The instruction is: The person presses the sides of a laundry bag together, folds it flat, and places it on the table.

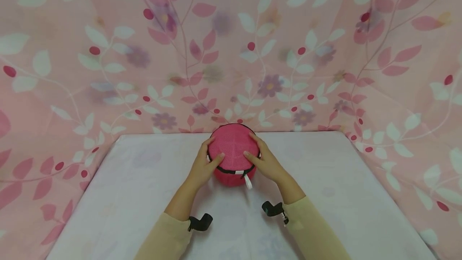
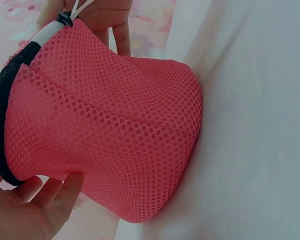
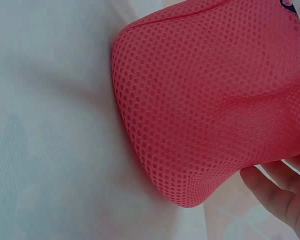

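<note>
A pink mesh laundry bag [image 1: 232, 147] with a black zipper edge stands near the far side of the table, its round top tilted toward me. My left hand [image 1: 203, 168] grips the bag's left side, thumb over the top rim and fingers along the wall. On the opposite side my right hand [image 1: 270, 165] holds it the same way, thumb on the mesh top. A white loop tab [image 1: 248, 181] hangs from the zipper at the front. In the left wrist view the bag's mesh wall [image 2: 115, 120] bulges, with its base low by the cloth.
White cloth covers the table [image 1: 144, 179]. Behind and at both sides hangs a pink floral curtain [image 1: 231, 51], close behind the bag. Black wrist cameras [image 1: 201, 222] stick out inward from both beige sleeves [image 1: 314, 228].
</note>
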Available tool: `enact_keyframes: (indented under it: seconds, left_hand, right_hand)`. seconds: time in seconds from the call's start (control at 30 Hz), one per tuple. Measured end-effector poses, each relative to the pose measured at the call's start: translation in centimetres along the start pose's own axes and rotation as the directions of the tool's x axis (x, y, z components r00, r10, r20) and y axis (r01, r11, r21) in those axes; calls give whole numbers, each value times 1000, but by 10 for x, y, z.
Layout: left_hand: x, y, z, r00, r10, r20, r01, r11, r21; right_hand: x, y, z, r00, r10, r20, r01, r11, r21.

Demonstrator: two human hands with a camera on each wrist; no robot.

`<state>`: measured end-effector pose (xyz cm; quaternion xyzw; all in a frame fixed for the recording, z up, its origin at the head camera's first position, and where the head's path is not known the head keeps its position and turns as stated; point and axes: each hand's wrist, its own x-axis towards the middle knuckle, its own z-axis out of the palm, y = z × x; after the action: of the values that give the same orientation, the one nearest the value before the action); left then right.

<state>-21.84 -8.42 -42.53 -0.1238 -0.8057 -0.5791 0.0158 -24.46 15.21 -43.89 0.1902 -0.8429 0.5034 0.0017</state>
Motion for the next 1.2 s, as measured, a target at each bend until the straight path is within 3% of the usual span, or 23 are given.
enact_keyframes:
  seconds: [0.17,0.3,0.6,0.7,0.93,1.07,1.2]
  left_hand:
    - [7,-17,3,999,-42,-8,42,999,-18]
    - [8,-25,5,999,-38,-23,37,998,-48]
    - [6,-21,4,998,2,-61,-12,986,-165]
    - [7,-19,6,997,20,-79,-34,983,-178]
    - [9,-21,9,994,5,-108,-28,977,-210]
    - [10,-21,10,994,15,-110,-46,957,-287]
    - [10,-19,12,996,24,-86,-55,927,-371]
  right_hand:
    - [-1,-2,-2,1000,11,9,-11,1000,4]
    - [-2,-8,-2,999,18,34,-18,1000,1]
    - [-9,-44,-6,997,18,72,-20,1000,20]
    - [-9,-41,-7,998,4,57,-6,999,35]
    - [1,-10,-1,999,-21,35,18,996,82]
    - [3,-6,1,999,-27,26,21,982,188]
    - [-1,-17,-1,1000,-30,0,29,969,247]
